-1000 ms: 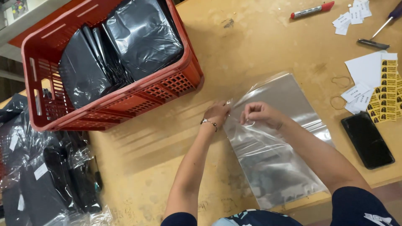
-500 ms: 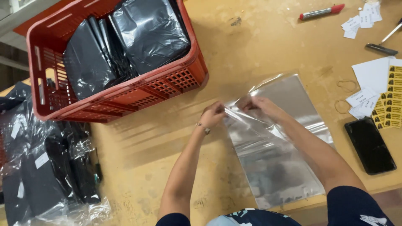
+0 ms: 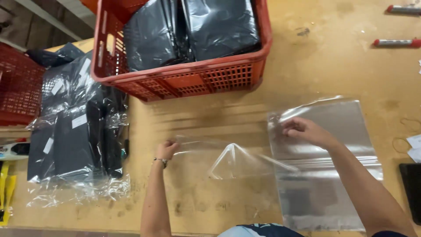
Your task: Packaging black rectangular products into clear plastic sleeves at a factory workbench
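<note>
L hand pinches one clear plastic bag, pulled partway off the stack of clear bags near the table's front edge. R hand presses the stack's top corner, fingers curled. Bag empty, not open yet; black packs wait in the red crate at the back.
</note>
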